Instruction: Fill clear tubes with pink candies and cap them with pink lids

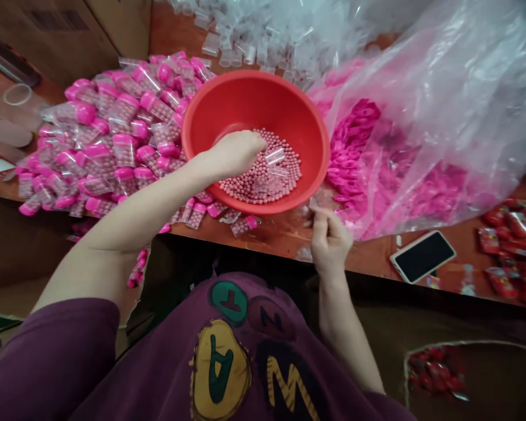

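My left hand (pixel 240 153) is closed inside a red plastic bowl (pixel 210 111), low over small pink beads (pixel 284 178). Its fingertips face away from me, so whatever they hold is hidden. Clear plastic tubes (pixel 275 156) lie on the beads just right of this hand. Near the bowl's lower right rim, my right hand (pixel 332 238) has its fingers curled together above the table edge; what is in them, if anything, is too blurred to name. Left of the bowl spreads a large heap of bead-filled clear tubes with pink caps (pixel 125 149).
Loose pink caps (pixel 355 152) lie under a clear plastic bag (pixel 464 117) on the right. Clear empty tubes (pixel 245 49) are piled behind the bowl. A phone (pixel 423 256) and red wrapped packets (pixel 515 240) sit at the right front. Cardboard boxes (pixel 48 35) stand back left.
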Action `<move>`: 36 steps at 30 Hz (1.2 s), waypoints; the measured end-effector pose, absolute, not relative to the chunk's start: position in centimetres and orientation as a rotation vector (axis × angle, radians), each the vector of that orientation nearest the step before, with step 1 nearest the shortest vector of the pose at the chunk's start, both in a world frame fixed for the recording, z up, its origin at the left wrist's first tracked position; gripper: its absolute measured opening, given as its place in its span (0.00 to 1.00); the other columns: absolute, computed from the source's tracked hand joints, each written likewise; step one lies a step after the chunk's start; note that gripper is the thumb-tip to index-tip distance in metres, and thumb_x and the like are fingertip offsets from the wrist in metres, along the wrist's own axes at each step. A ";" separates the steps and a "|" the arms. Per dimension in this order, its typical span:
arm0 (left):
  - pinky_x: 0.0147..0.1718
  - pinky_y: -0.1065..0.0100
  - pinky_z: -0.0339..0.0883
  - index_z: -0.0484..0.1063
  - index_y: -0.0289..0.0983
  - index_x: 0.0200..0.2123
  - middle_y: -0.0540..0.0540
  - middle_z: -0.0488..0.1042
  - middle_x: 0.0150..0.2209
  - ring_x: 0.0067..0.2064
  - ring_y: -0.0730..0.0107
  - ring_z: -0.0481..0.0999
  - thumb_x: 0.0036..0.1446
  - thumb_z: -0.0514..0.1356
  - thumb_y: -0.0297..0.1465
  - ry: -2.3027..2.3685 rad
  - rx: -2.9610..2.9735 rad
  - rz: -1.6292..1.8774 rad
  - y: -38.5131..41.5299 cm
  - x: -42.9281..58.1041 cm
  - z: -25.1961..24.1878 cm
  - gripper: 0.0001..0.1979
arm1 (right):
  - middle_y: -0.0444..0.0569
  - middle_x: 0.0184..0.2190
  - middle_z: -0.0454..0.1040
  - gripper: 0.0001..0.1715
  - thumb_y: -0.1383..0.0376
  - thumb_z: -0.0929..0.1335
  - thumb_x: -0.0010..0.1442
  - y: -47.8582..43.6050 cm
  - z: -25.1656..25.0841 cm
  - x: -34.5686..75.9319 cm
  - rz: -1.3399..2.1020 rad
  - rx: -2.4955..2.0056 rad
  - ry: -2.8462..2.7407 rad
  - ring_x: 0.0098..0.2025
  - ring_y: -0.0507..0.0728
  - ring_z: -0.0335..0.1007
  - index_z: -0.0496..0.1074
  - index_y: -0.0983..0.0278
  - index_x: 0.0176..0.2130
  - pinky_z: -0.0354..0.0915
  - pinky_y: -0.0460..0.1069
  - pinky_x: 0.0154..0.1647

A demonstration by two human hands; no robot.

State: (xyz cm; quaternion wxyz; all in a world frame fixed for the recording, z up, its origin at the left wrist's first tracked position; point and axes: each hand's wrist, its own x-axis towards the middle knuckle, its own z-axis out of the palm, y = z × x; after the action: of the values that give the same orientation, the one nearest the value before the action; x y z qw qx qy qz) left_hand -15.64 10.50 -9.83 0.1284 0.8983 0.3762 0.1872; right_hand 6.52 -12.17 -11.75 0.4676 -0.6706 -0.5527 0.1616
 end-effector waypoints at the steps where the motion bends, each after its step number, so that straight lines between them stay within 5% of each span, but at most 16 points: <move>1: 0.54 0.57 0.73 0.82 0.38 0.37 0.41 0.80 0.36 0.48 0.56 0.81 0.60 0.61 0.25 1.125 2.623 0.440 11.1 -15.0 -10.2 0.08 | 0.48 0.37 0.84 0.21 0.53 0.63 0.76 -10.4 -10.6 6.8 0.340 -1.616 -1.420 0.34 0.55 0.80 0.82 0.58 0.48 0.78 0.54 0.43; 5: 0.57 0.53 0.74 0.82 0.37 0.34 0.41 0.80 0.34 0.49 0.51 0.83 0.52 0.67 0.26 1.325 2.605 0.048 14.5 -14.7 -11.2 0.05 | 0.54 0.45 0.84 0.16 0.61 0.64 0.74 -1.6 -8.9 7.4 0.314 -1.592 -1.819 0.48 0.61 0.81 0.81 0.61 0.48 0.75 0.58 0.56; 8: 0.53 0.54 0.76 0.81 0.37 0.30 0.44 0.79 0.30 0.44 0.52 0.83 0.45 0.72 0.29 1.390 2.565 -0.099 15.9 -15.6 -11.9 0.07 | 0.59 0.47 0.82 0.13 0.67 0.67 0.69 4.4 -10.5 6.8 0.390 -1.698 -2.105 0.50 0.65 0.78 0.81 0.66 0.48 0.74 0.62 0.58; 15: 0.45 0.63 0.76 0.77 0.38 0.24 0.49 0.74 0.23 0.37 0.58 0.82 0.40 0.73 0.29 1.288 2.515 -0.191 17.2 -16.7 -12.0 0.07 | 0.62 0.57 0.76 0.27 0.66 0.73 0.62 9.8 -13.4 2.7 0.504 -1.343 -2.571 0.57 0.67 0.72 0.74 0.69 0.59 0.70 0.63 0.63; 18: 0.44 0.64 0.75 0.77 0.38 0.24 0.52 0.70 0.20 0.35 0.61 0.80 0.38 0.73 0.28 1.255 2.480 -0.106 17.3 -17.1 -11.3 0.09 | 0.63 0.56 0.77 0.26 0.68 0.70 0.64 9.9 -12.9 1.5 0.469 -1.295 -2.581 0.56 0.66 0.73 0.73 0.70 0.60 0.70 0.61 0.62; 26: 0.49 0.55 0.76 0.78 0.41 0.45 0.44 0.82 0.42 0.45 0.53 0.81 0.46 0.70 0.27 1.285 2.407 0.585 14.7 -20.3 -8.2 0.20 | 0.65 0.52 0.77 0.15 0.66 0.68 0.70 12.6 -13.4 3.4 0.318 -1.395 -2.667 0.53 0.66 0.75 0.76 0.72 0.52 0.70 0.61 0.59; 30: 0.56 0.45 0.72 0.76 0.48 0.46 0.42 0.82 0.49 0.51 0.47 0.79 0.55 0.65 0.30 1.367 2.311 0.862 12.0 -22.2 -6.7 0.14 | 0.65 0.49 0.79 0.19 0.66 0.60 0.76 15.9 -14.4 5.7 0.140 -1.424 -2.580 0.57 0.68 0.74 0.76 0.74 0.43 0.67 0.66 0.60; 36: 0.61 0.52 0.69 0.73 0.43 0.51 0.42 0.82 0.51 0.54 0.56 0.79 0.67 0.60 0.37 1.417 2.079 1.064 9.8 -21.8 -8.5 0.11 | 0.63 0.46 0.81 0.15 0.70 0.62 0.72 13.8 -14.4 1.5 0.345 -1.274 -2.810 0.51 0.66 0.77 0.77 0.69 0.40 0.69 0.62 0.57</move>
State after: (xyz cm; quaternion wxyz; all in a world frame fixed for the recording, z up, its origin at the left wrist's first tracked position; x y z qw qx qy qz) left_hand -21.83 9.79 -8.48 0.2035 0.7451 0.5078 0.3815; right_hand 1.53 13.81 -14.40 0.0184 -0.4102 -0.9050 0.1112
